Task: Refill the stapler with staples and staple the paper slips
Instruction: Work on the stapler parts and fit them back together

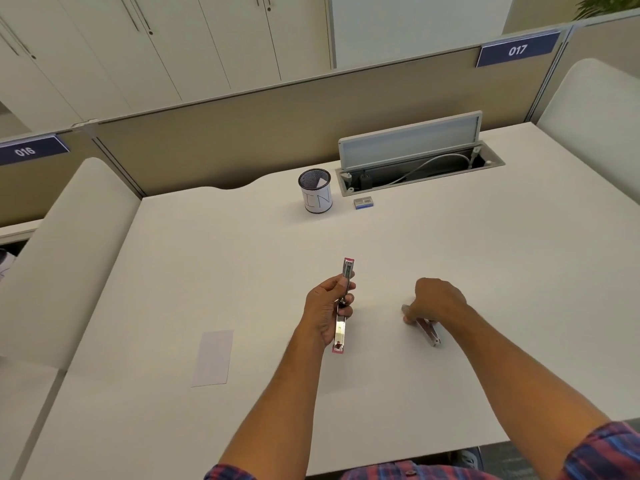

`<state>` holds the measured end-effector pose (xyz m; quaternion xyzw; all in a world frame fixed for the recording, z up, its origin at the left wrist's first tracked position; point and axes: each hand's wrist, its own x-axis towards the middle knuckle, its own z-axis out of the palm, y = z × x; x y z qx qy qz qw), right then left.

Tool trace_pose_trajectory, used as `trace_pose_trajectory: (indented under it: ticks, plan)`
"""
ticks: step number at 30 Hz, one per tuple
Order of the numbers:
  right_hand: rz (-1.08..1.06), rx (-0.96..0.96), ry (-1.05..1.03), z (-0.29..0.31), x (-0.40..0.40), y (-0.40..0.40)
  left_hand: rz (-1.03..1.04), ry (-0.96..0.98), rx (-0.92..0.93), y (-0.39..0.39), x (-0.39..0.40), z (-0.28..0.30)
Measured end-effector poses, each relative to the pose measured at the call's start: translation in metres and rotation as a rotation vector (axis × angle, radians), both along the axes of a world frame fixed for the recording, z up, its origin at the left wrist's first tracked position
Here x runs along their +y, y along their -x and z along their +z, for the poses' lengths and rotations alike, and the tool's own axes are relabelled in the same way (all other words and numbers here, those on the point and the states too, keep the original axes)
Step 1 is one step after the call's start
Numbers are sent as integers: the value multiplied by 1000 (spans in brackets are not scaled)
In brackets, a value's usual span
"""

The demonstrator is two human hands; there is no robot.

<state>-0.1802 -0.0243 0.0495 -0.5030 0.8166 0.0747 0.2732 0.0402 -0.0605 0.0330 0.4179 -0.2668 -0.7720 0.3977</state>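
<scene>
White desk (450,271) fills most of the view, bounded at the far side by a beige partition (225,143) carrying blue number plates that read 016 and 017, with pale cabinets beyond it.

Near the middle of the desk, the left hand (327,308) holds a red and chrome stapler (343,306) swung fully open, its two halves lying in one long line that runs from near to far. The fingers and thumb curl round the stapler at its hinge region; one end sticks out past the fingers on the far side, the other reaches toward the wrist on the near side.

Just to the right, apart from the stapler, the right hand (434,299) lies knuckles up on the desk, fingers curled down over a slim metal piece (429,332) whose near end pokes out below the hand. What exactly this piece is cannot be told.

A white paper slip (213,358) lies flat on the desk to the left of the left forearm, well apart from both hands.

At the far side stand a mesh pen cup (315,195) with a paper label marked "IN", and just to its right a small blue staple box (364,203), lying near an open cable tray (415,168) with its lid raised. Both are well away from the hands.
</scene>
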Motion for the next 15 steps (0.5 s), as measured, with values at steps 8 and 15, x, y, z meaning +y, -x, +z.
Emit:
trace_pose_trajectory:
  ticks: [8,15]
  plan:
    - [-144,-524,353,-12,-9,-7,18,-10,-3,-3,-2,0]
    - [-453,-1428,648,13,-15,-19,78,-30,-1,-8,-3,2]
